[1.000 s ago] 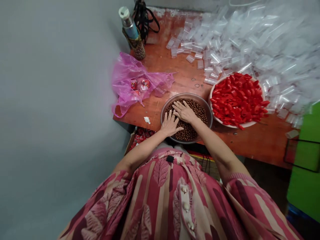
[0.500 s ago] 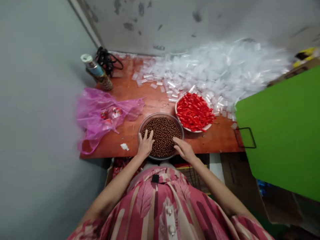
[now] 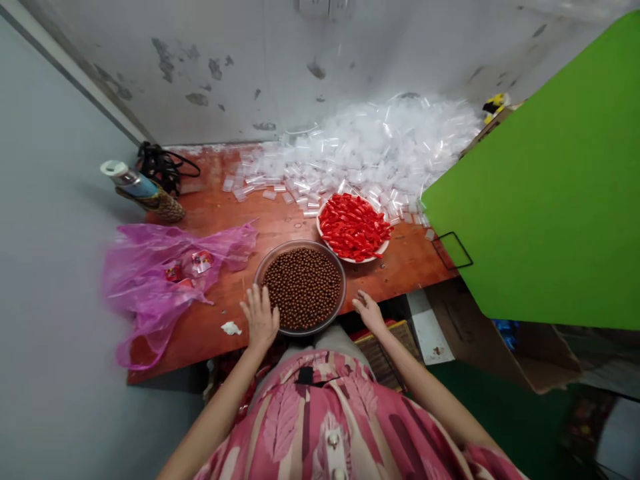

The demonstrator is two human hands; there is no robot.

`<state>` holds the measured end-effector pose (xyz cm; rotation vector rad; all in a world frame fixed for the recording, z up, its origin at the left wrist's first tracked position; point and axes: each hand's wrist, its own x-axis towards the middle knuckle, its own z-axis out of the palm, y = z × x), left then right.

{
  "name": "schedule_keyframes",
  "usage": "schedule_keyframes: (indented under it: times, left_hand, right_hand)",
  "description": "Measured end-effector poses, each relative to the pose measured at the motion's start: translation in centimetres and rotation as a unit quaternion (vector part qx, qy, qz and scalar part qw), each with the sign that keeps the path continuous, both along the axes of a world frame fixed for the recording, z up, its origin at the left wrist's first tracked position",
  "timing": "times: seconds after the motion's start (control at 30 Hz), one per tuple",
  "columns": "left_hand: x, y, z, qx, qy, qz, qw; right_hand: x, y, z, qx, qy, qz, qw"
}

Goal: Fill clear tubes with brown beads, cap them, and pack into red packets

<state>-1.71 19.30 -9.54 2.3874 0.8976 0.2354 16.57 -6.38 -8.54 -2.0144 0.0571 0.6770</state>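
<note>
Brown beads (image 3: 303,288) fill a round metal bowl (image 3: 300,244) at the near edge of a wooden table (image 3: 280,227). Well left of the bowl, a crumpled pink plastic bag (image 3: 150,280) lies around small red-and-white packets (image 3: 201,262), and a scrap of white tissue (image 3: 231,328) sits nearer the bowl. At the bowl's near-left rim, the person's left hand (image 3: 260,317) is spread wide, palm down, fingers apart and holding nothing; whether it touches the rim is hard to tell. The right hand (image 3: 369,312), fingers loosely curled and close together, is empty just beside the near-right rim. Past the bowl, a white plate (image 3: 353,259) holds red plastic pieces (image 3: 353,227), with a heap of clear plastic sleeves (image 3: 370,140) behind it. A green board (image 3: 540,200) stands farther right.
</note>
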Motion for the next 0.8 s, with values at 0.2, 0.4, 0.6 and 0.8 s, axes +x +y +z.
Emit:
schedule_keyframes:
  times: [0.2,0.4,0.6,0.8]
  left_hand:
    - [-0.4,1.1,-1.2,-0.392,-0.042,0.285,0.874]
    - [-0.3,1.0,-1.5,-0.576,-0.047,0.310,0.755]
    - [0.2,1.5,-1.2,-0.617,-0.012,0.306,0.725]
    - [0.5,1.3,-1.0,-0.616,-0.011,0.323,0.719]
  right_hand:
    - [1.4,0.4,-1.2,0.064,0.056,-0.070,0.994]
    - [9.5,-1.5,-0.8,0.104,0.052,-0.175,0.978]
    - [16.1,-1.2,-0.8,0.132,0.117,-0.182,0.968]
    - [18.1,0.2,-0.5,0.176,0.196,-0.132,0.956]
